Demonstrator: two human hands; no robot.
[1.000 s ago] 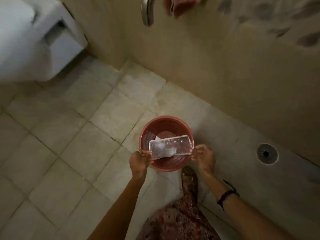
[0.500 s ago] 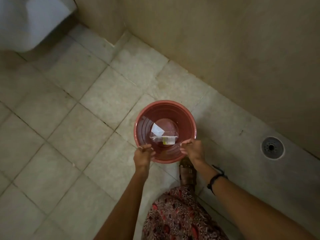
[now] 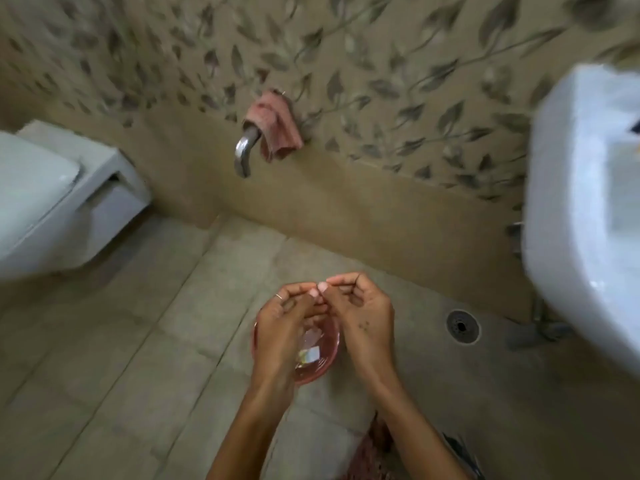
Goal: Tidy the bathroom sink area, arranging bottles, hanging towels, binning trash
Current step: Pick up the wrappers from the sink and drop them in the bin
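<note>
A red plastic bucket (image 3: 329, 358) stands on the floor tiles below my hands. A clear plastic wrapper with a small label (image 3: 309, 353) lies at its bottom. My left hand (image 3: 284, 327) and my right hand (image 3: 363, 317) hover above the bucket, fingers curled, fingertips touching each other; neither holds anything. A pink cloth (image 3: 275, 128) hangs over a metal wall tap (image 3: 245, 152) on the far wall. The white sink (image 3: 588, 209) juts in at the right.
A white toilet (image 3: 59, 199) fills the left side. A round floor drain (image 3: 462, 326) sits right of the bucket, near the sink's pipes (image 3: 535, 327). My patterned skirt shows at the bottom edge.
The wrapper left my hands and dropped into the bucket. My hands came together above it, and my view lifted to take in the tap, cloth and sink.
</note>
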